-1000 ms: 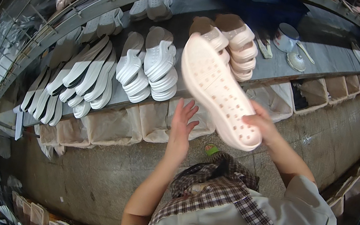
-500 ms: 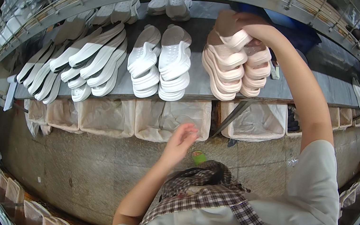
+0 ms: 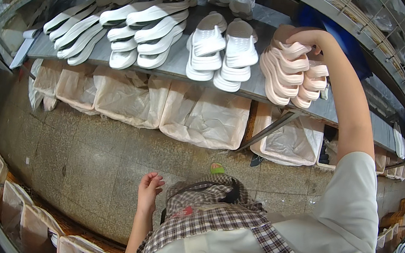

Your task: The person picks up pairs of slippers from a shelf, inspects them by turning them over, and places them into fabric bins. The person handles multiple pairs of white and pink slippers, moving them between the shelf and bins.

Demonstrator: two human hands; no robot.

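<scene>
My right hand (image 3: pixel 300 37) reaches up to the grey shelf (image 3: pixel 170 64) and rests on top of a stack of pale pink shoe soles (image 3: pixel 290 74); its fingers curl over the topmost sole. My left hand (image 3: pixel 150 189) hangs low beside my body, empty, its fingers loosely apart above the stone floor. A stack of white soles (image 3: pixel 220 54) stands just left of the pink stack. Further left, several long white soles (image 3: pixel 138 28) lean in rows.
Under the shelf hang several bins lined with clear plastic (image 3: pixel 204 118). More lined bins (image 3: pixel 29 218) stand at the lower left. A wire-mesh upper shelf (image 3: pixel 393 30) runs overhead. A green-toed shoe (image 3: pixel 216 168) shows on the floor below me.
My right hand carried a pink sole up from in front of me and set it on the pink stack. My left hand dropped from chest height to my side.
</scene>
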